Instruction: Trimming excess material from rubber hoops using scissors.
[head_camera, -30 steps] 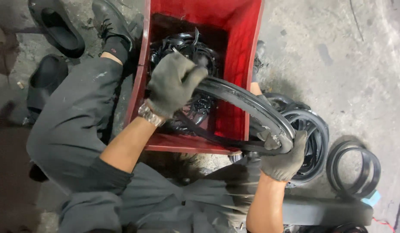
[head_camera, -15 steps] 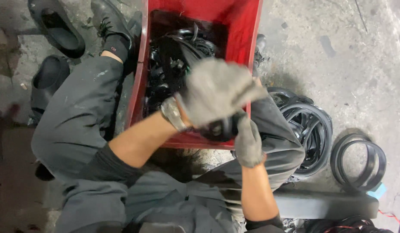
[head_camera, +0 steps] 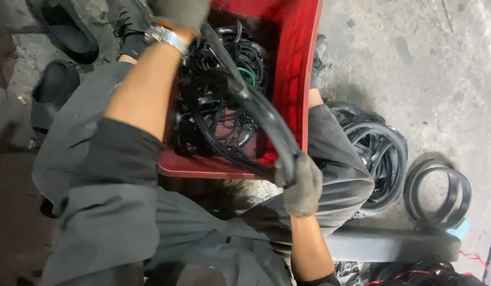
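Black rubber belt (head_camera: 256, 108) stretched between two gloved hands

Left hand (head_camera: 181, 11), top centre, grips one end; right hand (head_camera: 301, 182), lower centre, clutches the other, over the red crate (head_camera: 298, 69).

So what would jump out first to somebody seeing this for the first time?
Probably the red crate at top centre, stuffed with tangled black rubber rings. Across it runs a long black rubber strip, gripped by the gloved right hand at the crate's near edge and by the gloved left hand at the top. More coiled black rings lie on the concrete floor at right.
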